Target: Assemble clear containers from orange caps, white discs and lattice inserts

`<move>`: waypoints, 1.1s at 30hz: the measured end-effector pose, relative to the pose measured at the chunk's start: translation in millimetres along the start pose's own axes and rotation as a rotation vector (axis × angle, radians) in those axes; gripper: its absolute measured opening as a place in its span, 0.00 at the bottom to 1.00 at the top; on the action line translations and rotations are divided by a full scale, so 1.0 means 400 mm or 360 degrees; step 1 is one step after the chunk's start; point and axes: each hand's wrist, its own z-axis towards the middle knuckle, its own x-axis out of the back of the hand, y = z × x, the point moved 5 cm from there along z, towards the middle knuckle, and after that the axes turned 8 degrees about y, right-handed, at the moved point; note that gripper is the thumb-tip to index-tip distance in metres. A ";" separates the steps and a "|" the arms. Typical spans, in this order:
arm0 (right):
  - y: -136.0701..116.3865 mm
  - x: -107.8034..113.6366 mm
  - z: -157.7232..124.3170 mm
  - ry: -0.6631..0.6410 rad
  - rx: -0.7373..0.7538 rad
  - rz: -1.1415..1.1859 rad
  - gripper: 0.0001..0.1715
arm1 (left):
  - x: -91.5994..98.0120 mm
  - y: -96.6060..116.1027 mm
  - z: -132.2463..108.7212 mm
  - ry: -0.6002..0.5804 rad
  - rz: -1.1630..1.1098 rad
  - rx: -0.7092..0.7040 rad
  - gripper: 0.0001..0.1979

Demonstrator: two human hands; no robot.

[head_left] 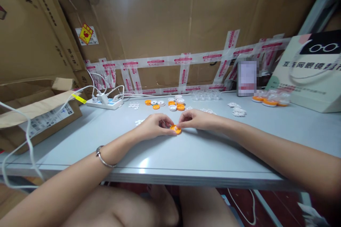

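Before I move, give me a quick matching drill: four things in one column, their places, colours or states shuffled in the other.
Column one
1. Nearest orange cap
2. Bracelet
3. Power strip
4. Bag

Column two
A. Printed with glasses
B. Silver-coloured
C. Has plugs in it
D. Between left hand and right hand

Pairs: 1-D, 2-B, 3-C, 4-A

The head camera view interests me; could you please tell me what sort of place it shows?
It looks like a makeshift small-parts workbench, perhaps in a storeroom: orange and white round plastic pieces and piles of small white parts lie on a smooth pale-grey table, with large, taped brown cardboard behind.
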 end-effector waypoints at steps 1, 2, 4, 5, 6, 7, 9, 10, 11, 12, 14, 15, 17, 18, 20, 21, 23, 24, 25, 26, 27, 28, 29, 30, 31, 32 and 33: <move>-0.001 -0.002 0.001 -0.0004 0.0004 -0.0003 0.15 | -0.001 0.000 0.000 -0.0001 -0.0001 -0.0002 0.18; -0.002 -0.003 0.001 -0.0008 0.0005 -0.0005 0.15 | -0.002 0.000 -0.001 0.0000 0.0003 -0.0007 0.18; -0.002 -0.005 0.002 -0.0015 0.0007 -0.0009 0.16 | 0.000 0.001 -0.001 0.0023 0.0023 -0.0035 0.17; -0.003 -0.005 0.002 -0.0020 0.0007 -0.0010 0.17 | 0.002 0.003 -0.001 0.0041 0.0031 -0.0057 0.17; -0.003 -0.005 0.001 -0.0022 0.0007 -0.0011 0.18 | 0.005 0.004 -0.002 0.0058 0.0030 -0.0083 0.17; -0.004 -0.003 -0.001 -0.0025 0.0008 -0.0013 0.18 | 0.007 0.006 -0.003 0.0069 0.0024 -0.0113 0.17; -0.007 0.002 -0.008 -0.0045 0.0017 -0.0019 0.19 | 0.011 0.010 -0.005 0.0066 0.0011 -0.0185 0.15; -0.009 0.005 -0.013 -0.0051 0.0033 -0.0023 0.20 | 0.012 0.013 -0.006 0.0059 0.0011 -0.0221 0.14; -0.012 0.010 -0.018 -0.0041 0.0072 -0.0034 0.20 | 0.014 0.015 -0.007 0.0058 0.0017 -0.0254 0.12; -0.016 0.014 -0.022 -0.0020 0.0137 -0.0051 0.22 | 0.015 0.017 -0.008 0.0062 0.0028 -0.0280 0.11; -0.025 0.019 -0.030 0.0028 0.0309 -0.0075 0.22 | 0.018 0.019 -0.008 0.0085 0.0048 -0.0312 0.09; -0.028 0.019 -0.032 0.0052 0.0388 -0.0069 0.21 | 0.018 0.019 -0.008 0.0089 0.0050 -0.0325 0.08; -0.028 0.011 -0.031 0.0088 0.0476 -0.0021 0.16 | 0.017 0.019 -0.006 0.0086 0.0047 -0.0348 0.06; -0.026 0.006 -0.029 0.0107 0.0489 0.0010 0.15 | 0.016 0.017 -0.006 0.0087 0.0042 -0.0353 0.05; -0.021 -0.003 -0.023 0.0166 0.0507 0.0044 0.14 | 0.016 0.012 -0.004 0.0103 0.0032 -0.0349 0.04; -0.020 -0.007 -0.021 0.0186 0.0522 0.0051 0.14 | 0.017 0.008 -0.002 0.0115 0.0031 -0.0344 0.05; -0.019 -0.014 -0.018 0.0213 0.0556 0.0070 0.14 | 0.019 0.002 0.000 0.0135 0.0022 -0.0340 0.06; -0.019 -0.015 -0.017 0.0223 0.0572 0.0077 0.14 | 0.019 -0.001 0.001 0.0136 0.0016 -0.0342 0.06; -0.018 -0.016 -0.016 0.0231 0.0585 0.0081 0.14 | 0.020 -0.005 0.003 0.0133 0.0010 -0.0345 0.06; -0.018 -0.016 -0.016 0.0238 0.0595 0.0083 0.14 | 0.020 -0.007 0.004 0.0127 0.0005 -0.0350 0.06; -0.017 -0.016 -0.016 0.0243 0.0603 0.0082 0.14 | 0.020 -0.010 0.006 0.0122 0.0001 -0.0355 0.07; -0.017 -0.016 -0.016 0.0245 0.0610 0.0080 0.14 | 0.020 -0.013 0.007 0.0114 -0.0002 -0.0362 0.07; -0.016 -0.016 -0.016 0.0246 0.0618 0.0076 0.14 | 0.020 -0.015 0.008 0.0108 -0.0004 -0.0371 0.07; -0.016 -0.016 -0.016 0.0245 0.0626 0.0072 0.14 | 0.019 -0.017 0.010 0.0105 -0.0006 -0.0381 0.07; -0.016 -0.016 -0.016 0.0247 0.0635 0.0068 0.14 | 0.019 -0.018 0.011 0.0103 -0.0006 -0.0392 0.07; -0.016 -0.015 -0.016 0.0251 0.0644 0.0065 0.14 | 0.020 -0.018 0.011 0.0104 -0.0004 -0.0405 0.08; -0.015 -0.015 -0.015 0.0256 0.0652 0.0063 0.15 | 0.020 -0.017 0.012 0.0105 0.0001 -0.0419 0.08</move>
